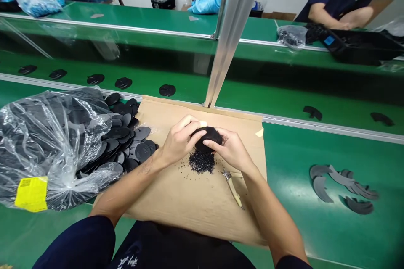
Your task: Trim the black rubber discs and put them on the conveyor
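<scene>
Held in the middle of the scene, between left hand (181, 138) and right hand (232, 148): one black disc (208, 135). Pinched at the left rim by bent left fingers and thumb, and at the right rim by right thumb and curled fingers. Closed only as far as the disc lets, in both hands. Cannot tell where the hidden fingertips press. Held at the far side of a heap of black bits (202, 162), over brown paper (179, 197).

Looks thin and light, so likely easy to hold up. Seems stiff, maybe with a little bend. Might slip a bit if smooth, and might crack at a thin part if pushed hard. Best to take hold by the rim, one side in each hand, with thumbs on the near face and fingers behind.

Just near the right hand, on the paper: pliers (234, 191). To the left: a clear bag (57, 134) and loose discs (121, 132). To the right, on the green bench (284, 210): grey curved parts (320, 189).
</scene>
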{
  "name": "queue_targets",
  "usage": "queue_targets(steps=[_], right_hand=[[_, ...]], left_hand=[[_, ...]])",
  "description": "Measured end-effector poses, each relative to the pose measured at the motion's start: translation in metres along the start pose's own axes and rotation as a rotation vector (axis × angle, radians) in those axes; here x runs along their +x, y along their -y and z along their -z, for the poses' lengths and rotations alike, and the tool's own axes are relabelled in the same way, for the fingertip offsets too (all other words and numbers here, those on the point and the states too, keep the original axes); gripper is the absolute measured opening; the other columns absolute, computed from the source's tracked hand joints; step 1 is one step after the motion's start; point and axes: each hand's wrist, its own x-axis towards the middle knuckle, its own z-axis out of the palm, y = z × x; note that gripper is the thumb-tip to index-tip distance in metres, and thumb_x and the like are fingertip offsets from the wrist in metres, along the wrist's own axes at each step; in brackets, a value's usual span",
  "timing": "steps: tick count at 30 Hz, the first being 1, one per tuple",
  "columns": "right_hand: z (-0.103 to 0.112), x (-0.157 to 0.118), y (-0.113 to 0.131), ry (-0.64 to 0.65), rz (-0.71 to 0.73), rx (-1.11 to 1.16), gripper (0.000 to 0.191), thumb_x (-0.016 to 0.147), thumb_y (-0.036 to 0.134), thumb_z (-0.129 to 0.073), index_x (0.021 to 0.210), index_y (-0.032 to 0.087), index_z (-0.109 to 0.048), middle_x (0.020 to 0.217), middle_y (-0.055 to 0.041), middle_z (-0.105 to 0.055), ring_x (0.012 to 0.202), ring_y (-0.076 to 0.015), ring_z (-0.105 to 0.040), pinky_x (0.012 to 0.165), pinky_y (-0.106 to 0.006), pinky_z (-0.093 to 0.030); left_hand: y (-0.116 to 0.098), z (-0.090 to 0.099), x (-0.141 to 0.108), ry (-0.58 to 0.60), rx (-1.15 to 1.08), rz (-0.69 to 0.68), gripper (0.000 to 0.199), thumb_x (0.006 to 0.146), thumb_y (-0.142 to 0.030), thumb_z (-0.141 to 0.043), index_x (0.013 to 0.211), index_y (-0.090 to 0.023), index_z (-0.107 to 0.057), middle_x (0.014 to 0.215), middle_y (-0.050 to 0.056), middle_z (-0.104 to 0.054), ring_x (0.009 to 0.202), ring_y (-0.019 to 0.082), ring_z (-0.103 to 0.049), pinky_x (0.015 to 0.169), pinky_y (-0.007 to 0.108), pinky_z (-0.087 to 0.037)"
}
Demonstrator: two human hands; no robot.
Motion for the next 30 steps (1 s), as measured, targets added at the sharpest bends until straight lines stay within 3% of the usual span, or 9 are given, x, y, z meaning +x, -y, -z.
queue_targets(steps=[9, 23, 30], right_hand=[[0.001, -0.001, -0.001, -0.055, 0.052, -0.114, 0.029, 0.085, 0.047, -0.075, 0.096, 0.021, -0.069, 0.089, -0.0025, -0.069, 0.081, -0.0182, -0.061, 0.074, -0.031, -0.051], [-0.003, -0.003, 0.002, -0.099, 0.095, -0.149, 0.037, 0.089, 0.057, -0.068, 0.087, 0.020, -0.065, 0.078, -0.0002, -0.061, 0.072, -0.0152, -0.053, 0.065, -0.027, -0.045], [-0.006, -0.008, 0.008, -0.172, 0.198, -0.146, 0.029, 0.096, 0.050, -0.063, 0.089, 0.022, -0.066, 0.080, -0.0009, -0.064, 0.069, -0.0147, -0.059, 0.063, -0.028, -0.048]], left_hand=[[0.000, 0.001, 0.001, 0.020, 0.027, 0.017, 0.010, 0.102, -0.020, -0.057, 0.105, -0.016, -0.065, 0.091, 0.004, -0.062, 0.080, 0.013, -0.062, 0.071, 0.025, -0.053], [-0.005, -0.004, -0.002, -0.031, 0.041, 0.009, 0.010, 0.103, -0.020, -0.057, 0.107, -0.017, -0.066, 0.090, 0.003, -0.064, 0.083, 0.014, -0.063, 0.076, 0.026, -0.055], [-0.011, 0.001, -0.001, -0.074, -0.138, 0.161, 0.029, 0.099, -0.037, -0.065, 0.121, -0.018, -0.065, 0.098, 0.005, -0.063, 0.083, 0.013, -0.063, 0.074, 0.026, -0.057]])
